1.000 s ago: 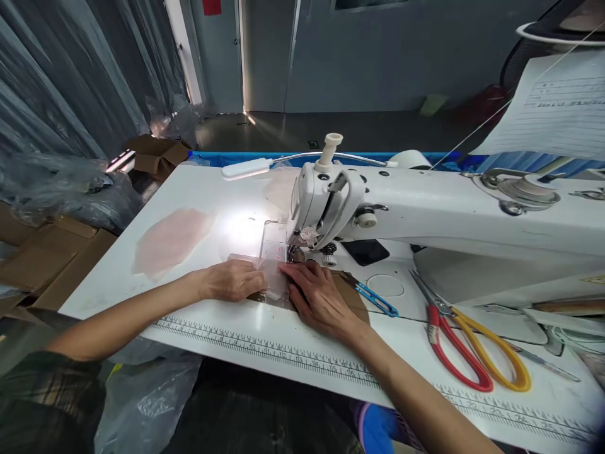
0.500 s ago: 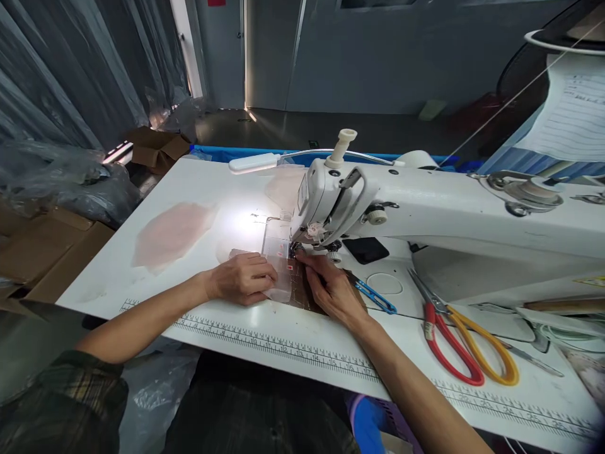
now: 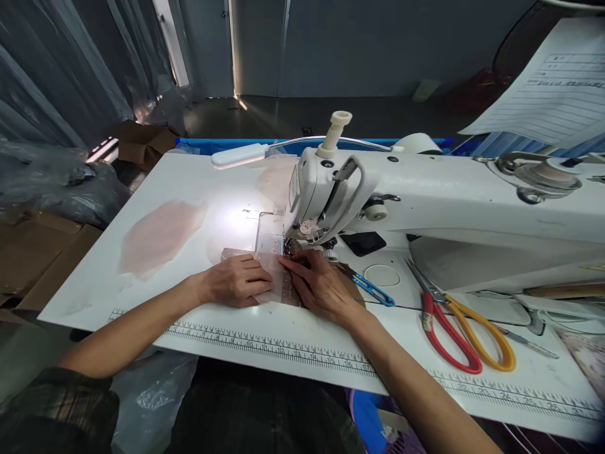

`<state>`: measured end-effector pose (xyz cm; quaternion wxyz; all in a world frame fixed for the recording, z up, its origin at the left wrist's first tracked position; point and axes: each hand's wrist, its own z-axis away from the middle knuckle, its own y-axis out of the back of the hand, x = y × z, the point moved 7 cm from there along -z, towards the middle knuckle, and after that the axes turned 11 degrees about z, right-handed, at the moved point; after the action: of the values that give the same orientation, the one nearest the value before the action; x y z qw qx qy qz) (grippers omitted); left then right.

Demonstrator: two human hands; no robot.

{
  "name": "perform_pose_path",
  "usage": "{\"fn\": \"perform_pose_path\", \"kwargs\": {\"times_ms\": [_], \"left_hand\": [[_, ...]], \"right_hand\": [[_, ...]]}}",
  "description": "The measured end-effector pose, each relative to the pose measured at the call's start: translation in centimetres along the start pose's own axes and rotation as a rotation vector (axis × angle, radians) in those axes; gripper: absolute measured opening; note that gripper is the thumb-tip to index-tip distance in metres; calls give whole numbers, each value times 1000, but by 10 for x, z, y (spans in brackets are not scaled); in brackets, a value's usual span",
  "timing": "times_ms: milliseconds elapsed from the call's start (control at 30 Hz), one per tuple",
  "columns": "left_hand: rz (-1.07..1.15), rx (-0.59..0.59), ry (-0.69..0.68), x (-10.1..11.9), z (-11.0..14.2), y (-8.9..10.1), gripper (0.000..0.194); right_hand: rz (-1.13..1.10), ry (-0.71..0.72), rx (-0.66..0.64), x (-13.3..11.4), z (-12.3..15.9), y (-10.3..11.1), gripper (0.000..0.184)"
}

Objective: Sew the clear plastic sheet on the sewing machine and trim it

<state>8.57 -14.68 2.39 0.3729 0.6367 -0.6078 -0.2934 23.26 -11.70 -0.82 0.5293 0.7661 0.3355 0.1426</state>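
At the needle end of a white sewing machine (image 3: 331, 195), a thin translucent sheet (image 3: 269, 268) with small red marks lies over a dark brown piece (image 3: 289, 293). My left hand (image 3: 239, 280) presses on the sheet's left part, its fingers curled and close together. From the right, my right hand (image 3: 324, 284) reaches in just before the presser foot (image 3: 287, 246). Its index fingertip touches the edge of the sheet, while the other fingers bend over the brown piece. The hand hides part of that piece. Blue thread snips (image 3: 373, 290) lie right of this hand.
Scissors with red and yellow handles (image 3: 460, 334) rest below the machine arm. A printed ruler (image 3: 265, 347) runs along the front of the white table (image 3: 99, 277). A lamp (image 3: 240, 156) lights the needle area. Cardboard boxes (image 3: 42, 252) stand at left.
My right index finger has shifted left, from beside the presser foot onto the sheet's edge in front of it. My left hand keeps its hold. The whole view has swung slightly.
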Motion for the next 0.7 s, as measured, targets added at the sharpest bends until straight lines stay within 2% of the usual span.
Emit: {"fn": "perform_pose_path", "kwargs": {"times_ms": [167,267,333,500,700], "left_hand": [[21,149,63,-6,-1,8,13],[37,246,135,-13,3,12,12],[43,263,154,-15,5,11,14],[54,217,125,-14,1,6,12],[-3,26,27,-6,-4,-2,14]], "right_hand": [[-208,-91,-7,5,4,10,37],[-314,-25,-44,-8,6,17,32],[-289,39,-114,-21,6,16,34],[-156,65,-251,-33,5,6,38],[-276,75,-199,-15,6,8,39]]}}
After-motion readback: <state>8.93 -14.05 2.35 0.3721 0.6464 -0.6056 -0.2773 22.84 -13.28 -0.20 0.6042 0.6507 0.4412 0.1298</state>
